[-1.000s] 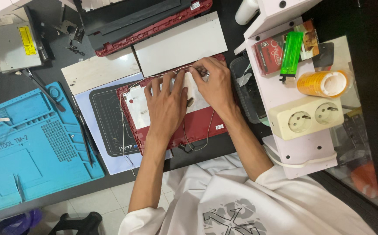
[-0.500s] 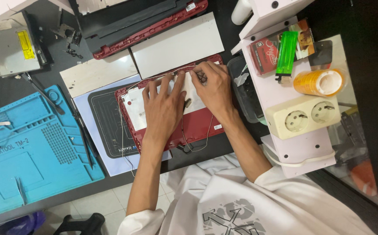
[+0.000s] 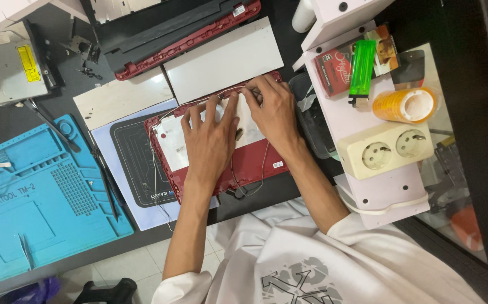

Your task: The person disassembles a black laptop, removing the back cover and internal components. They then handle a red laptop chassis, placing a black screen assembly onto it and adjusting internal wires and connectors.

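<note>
red plastic laptop lid shell [image 3: 249,163], lying open-side up on a dark work mat [image 3: 134,163] at the middle of the black bench [image 3: 7,115], its long axis running from lower left to upper right of the view, roughly across the person's body. left hand [image 3: 210,141]: fingers spread and flat, palm down, pressing on the pale foil-backed panel [image 3: 171,141] inside the shell; it grips nothing. right hand [image 3: 272,110]: fingers curled and pinched together at the shell's far edge, apparently closed on a thin grey cable [image 3: 199,102] that follows that edge; the exact contact is too small to tell. key relation: the pinch point lies at the far right corner of the shell, directly beyond the right hand's knuckles and just beside the left hand's fingertips, so the right hand is the nearer to the cable while the left holds the shell down. the cable runs parallel to the shell's long axis, away toward the left, and loops down the left side. surroundings: a white rectangular plate [image 3: 224,59] touching the shell's far edge; a second red-and-black casing [image 3: 171,28] beyond it; a blue silicone repair mat [image 3: 36,197] well apart on the left; a green lighter [image 3: 362,70], a roll of yellow tape [image 3: 404,105] and a cream double socket [image 3: 387,149] on a pale shelf [image 3: 390,194] at right.
</note>
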